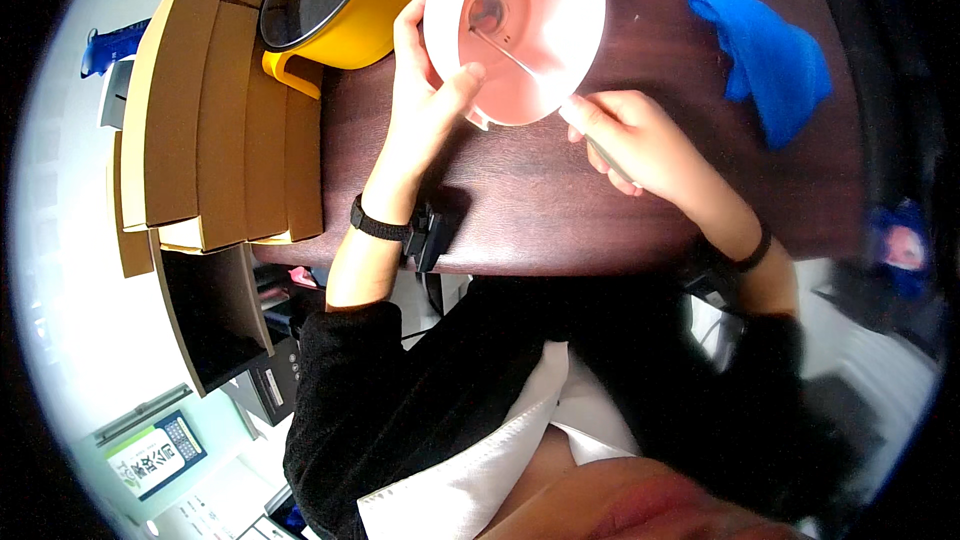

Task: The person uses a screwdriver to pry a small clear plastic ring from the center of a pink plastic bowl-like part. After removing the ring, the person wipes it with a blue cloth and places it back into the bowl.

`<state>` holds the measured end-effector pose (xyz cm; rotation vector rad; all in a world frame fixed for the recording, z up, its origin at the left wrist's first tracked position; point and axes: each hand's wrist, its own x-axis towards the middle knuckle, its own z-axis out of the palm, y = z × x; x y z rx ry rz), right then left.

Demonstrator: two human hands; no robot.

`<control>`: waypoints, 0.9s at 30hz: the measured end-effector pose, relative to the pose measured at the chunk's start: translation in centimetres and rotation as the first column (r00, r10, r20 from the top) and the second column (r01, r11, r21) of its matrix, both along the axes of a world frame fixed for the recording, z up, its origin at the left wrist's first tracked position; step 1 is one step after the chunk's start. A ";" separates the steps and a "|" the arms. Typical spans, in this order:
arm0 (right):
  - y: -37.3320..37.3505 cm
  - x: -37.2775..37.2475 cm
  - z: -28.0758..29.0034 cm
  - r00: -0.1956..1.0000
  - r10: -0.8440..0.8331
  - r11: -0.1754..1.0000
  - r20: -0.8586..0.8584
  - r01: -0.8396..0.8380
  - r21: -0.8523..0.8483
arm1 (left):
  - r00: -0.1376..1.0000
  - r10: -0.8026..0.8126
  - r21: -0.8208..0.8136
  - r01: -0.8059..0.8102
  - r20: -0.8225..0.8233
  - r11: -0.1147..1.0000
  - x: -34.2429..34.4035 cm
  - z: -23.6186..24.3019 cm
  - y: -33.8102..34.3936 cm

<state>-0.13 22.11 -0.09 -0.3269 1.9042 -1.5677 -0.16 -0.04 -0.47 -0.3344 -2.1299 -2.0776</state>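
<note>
My left hand grips a pink, bowl-like shell by its near-left side, thumb over the rim. The shell is tilted so that its inside shows, with a round fitting and small holes at the bottom. My right hand is closed round the pale handle of a screwdriver. Its thin metal shaft reaches over the rim into the shell, and the tip rests by the round fitting. Whether a screw sits under the tip I cannot make out.
A yellow pot with a dark lid and yellow knob stands left of the shell. Beside it are several brown cardboard boxes. A crumpled blue cloth lies at the right on the dark wooden table.
</note>
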 end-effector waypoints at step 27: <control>-0.4 0.7 -0.3 0.918 0.097 0.964 0.384 0.010 -0.267 | 0.991 0.029 -0.198 -0.054 -0.129 0.979 -0.1 -0.6 0.2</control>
